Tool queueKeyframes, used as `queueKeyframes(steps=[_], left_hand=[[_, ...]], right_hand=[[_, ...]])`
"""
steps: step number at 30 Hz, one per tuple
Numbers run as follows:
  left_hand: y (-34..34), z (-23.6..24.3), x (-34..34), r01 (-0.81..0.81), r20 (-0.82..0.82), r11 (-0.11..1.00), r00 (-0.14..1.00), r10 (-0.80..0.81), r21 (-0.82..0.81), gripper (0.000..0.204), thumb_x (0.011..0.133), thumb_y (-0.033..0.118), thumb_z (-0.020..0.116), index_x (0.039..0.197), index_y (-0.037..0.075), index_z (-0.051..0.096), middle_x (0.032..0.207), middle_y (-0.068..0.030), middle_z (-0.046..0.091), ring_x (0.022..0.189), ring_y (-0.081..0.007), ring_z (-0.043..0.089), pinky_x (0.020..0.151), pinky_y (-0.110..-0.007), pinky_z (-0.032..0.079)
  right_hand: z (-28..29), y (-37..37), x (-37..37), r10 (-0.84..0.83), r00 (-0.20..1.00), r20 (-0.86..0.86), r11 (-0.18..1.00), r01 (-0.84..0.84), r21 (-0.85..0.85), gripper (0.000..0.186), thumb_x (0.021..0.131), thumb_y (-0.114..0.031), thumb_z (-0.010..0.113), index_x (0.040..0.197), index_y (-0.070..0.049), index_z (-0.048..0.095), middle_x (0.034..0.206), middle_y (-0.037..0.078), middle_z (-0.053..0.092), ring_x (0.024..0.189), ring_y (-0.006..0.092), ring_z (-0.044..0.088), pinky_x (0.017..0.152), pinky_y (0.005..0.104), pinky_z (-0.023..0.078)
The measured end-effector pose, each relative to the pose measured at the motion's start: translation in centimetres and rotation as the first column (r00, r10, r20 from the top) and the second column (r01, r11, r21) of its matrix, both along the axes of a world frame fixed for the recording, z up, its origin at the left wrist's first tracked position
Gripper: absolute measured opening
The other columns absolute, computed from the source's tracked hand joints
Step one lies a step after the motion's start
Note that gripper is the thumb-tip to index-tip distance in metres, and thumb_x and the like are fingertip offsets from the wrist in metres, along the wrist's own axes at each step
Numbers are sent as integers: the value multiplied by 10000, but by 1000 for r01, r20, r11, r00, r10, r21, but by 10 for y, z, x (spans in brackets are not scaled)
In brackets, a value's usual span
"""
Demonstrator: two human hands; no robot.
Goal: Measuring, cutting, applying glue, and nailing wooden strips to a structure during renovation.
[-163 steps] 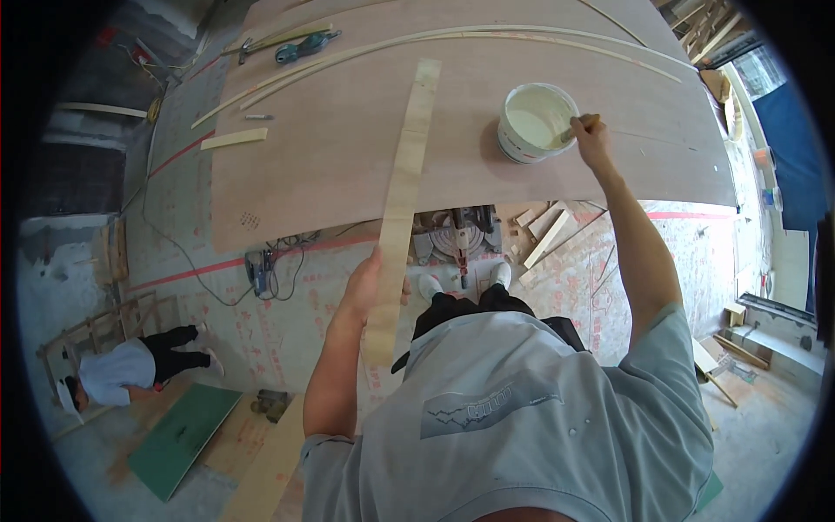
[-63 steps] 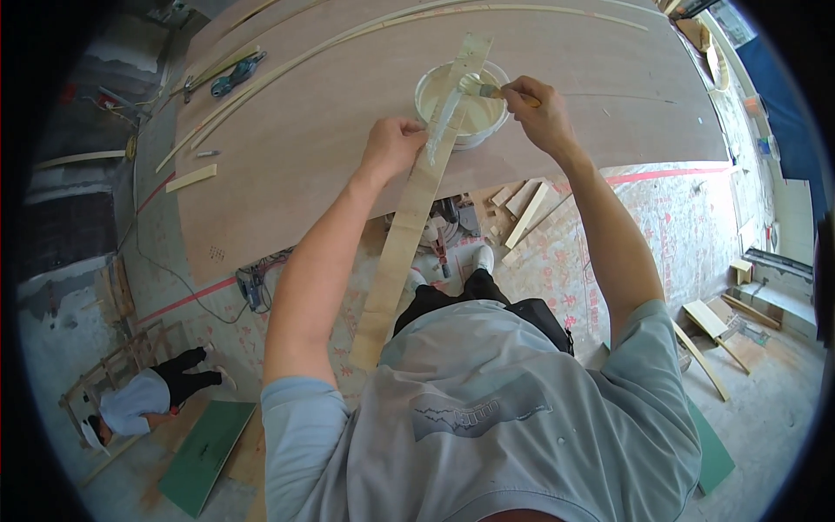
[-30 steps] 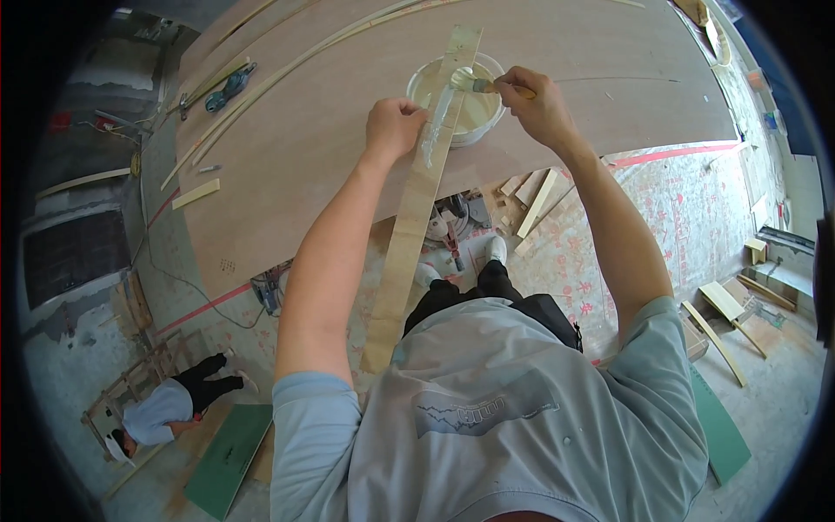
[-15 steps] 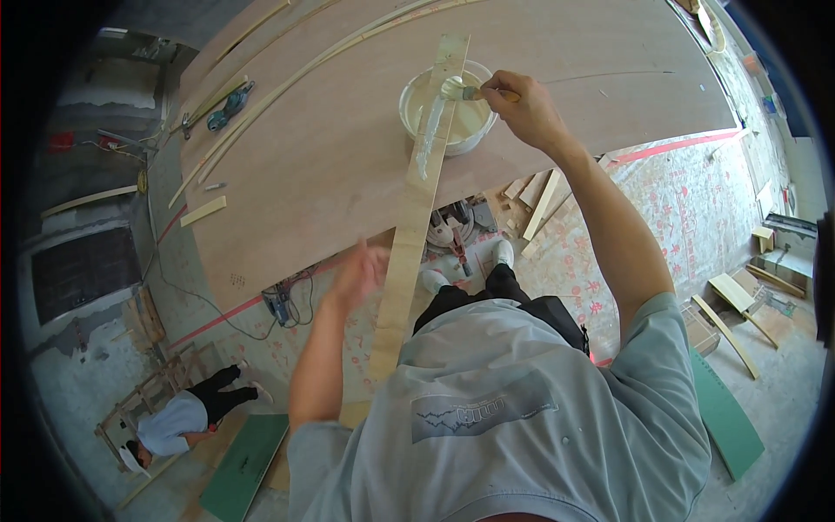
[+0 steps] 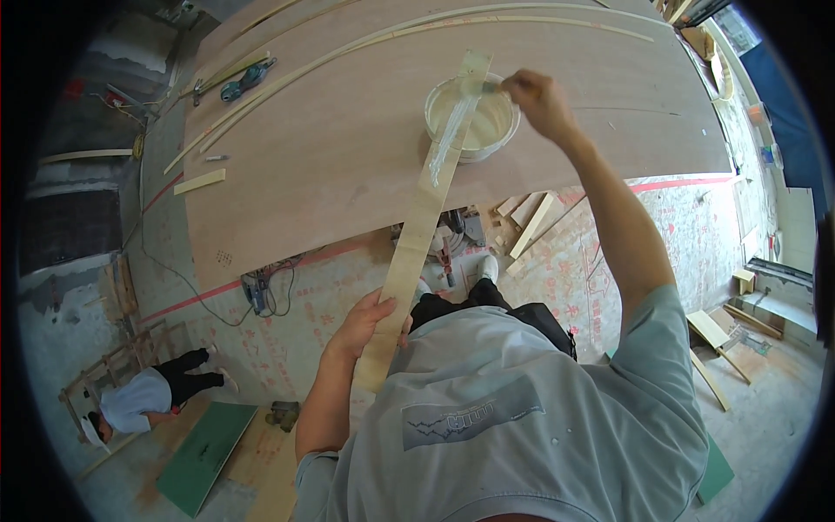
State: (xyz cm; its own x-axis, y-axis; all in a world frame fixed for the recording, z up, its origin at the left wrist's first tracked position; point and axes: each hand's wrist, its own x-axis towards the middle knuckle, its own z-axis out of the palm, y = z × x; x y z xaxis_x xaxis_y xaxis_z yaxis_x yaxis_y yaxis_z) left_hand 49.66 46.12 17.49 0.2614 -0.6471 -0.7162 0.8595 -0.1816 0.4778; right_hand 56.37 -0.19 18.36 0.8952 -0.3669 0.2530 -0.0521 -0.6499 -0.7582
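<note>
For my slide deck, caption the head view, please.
Left hand grips a wood strip; right hand brushes glue above the bucket.

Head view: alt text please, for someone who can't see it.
A person's left hand grips a long thin wood strip near its lower end, while the right hand holds a brush at the strip's wet far end, above a white tub of pale liquid on a large plywood sheet.

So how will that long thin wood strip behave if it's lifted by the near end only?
The wood strip is long and thin, so it would probably flex and droop. It looks light: the left hand alone holds its near end. The glossy wet coating near the bucket may be slippery.
</note>
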Motion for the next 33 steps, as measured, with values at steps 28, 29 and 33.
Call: queueKeyframes(steps=[28,29,33], left_hand=[[16,20,-7,-18,54,994,998,13,111,294,988,248,523,1178,23,524,822,-129,635,605,-229,630,573,-353,539],[16,23,-9,-25,33,991,999,20,132,296,987,240,520,1189,24,522,822,-128,633,603,-228,627,573,-352,538],[18,24,-7,40,25,995,999,-42,96,299,985,216,513,1217,28,518,826,-125,631,616,-224,629,569,-359,540]], right_hand=[[4,7,16,-44,998,-51,988,51,142,227,907,-222,594,914,-18,694,692,101,681,610,162,655,608,300,522],[0,-7,23,-45,998,-50,988,51,145,227,907,-222,594,914,-18,694,692,101,681,610,162,655,608,300,522],[4,-8,35,-202,978,62,960,185,211,241,913,-229,585,928,-20,705,705,101,688,601,159,641,603,311,515]])
